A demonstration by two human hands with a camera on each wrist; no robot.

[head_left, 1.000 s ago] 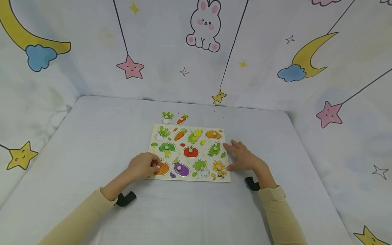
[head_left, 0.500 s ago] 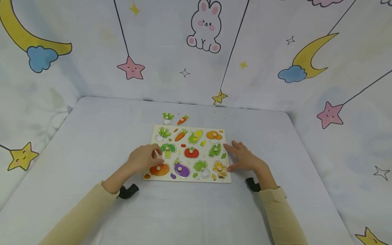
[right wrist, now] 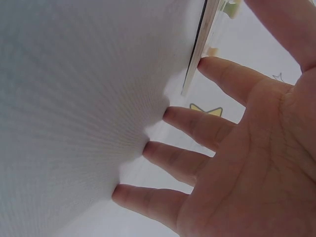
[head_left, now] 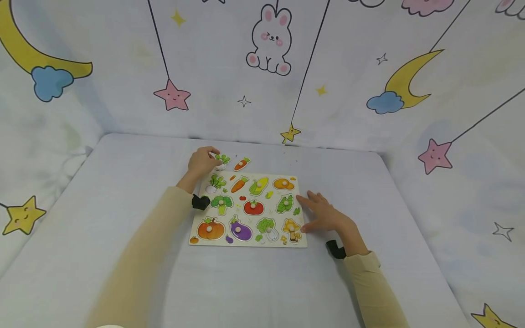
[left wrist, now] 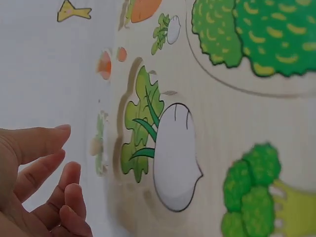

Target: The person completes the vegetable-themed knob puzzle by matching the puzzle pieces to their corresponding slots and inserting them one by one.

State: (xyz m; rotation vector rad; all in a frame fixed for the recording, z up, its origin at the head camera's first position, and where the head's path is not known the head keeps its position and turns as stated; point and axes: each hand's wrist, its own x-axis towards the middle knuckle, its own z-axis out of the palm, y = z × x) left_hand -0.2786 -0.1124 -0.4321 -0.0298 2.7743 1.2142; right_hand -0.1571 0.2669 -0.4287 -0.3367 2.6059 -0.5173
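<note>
My left hand [head_left: 202,161] is at the loose turnip piece [head_left: 223,159] behind the puzzle board [head_left: 270,211]. In the left wrist view, its thumb and fingers are spread, with a gap between them and the piece [left wrist: 99,145]. A loose carrot piece [head_left: 241,164] lies to the right of the turnip piece. The turnip recess [head_left: 215,183] and carrot recess [head_left: 239,184] show printed pictures without knobs. At the board's right edge rests my right hand [head_left: 324,214], fingers spread. In the right wrist view, one fingertip touches the board's edge [right wrist: 197,49]; the other fingertips press the cloth.
Knobbed vegetable pieces sit in the board, among them a pumpkin [head_left: 211,229], an eggplant [head_left: 241,231], a tomato [head_left: 254,207] and a corn [head_left: 259,186]. A white cloth [head_left: 254,287] covers the table. A patterned backdrop [head_left: 213,54] rises behind and at the sides.
My left hand has let go of the pumpkin's knob, lifted off and moved up across the board's left side to the turnip piece. The right hand stays at the board's edge.
</note>
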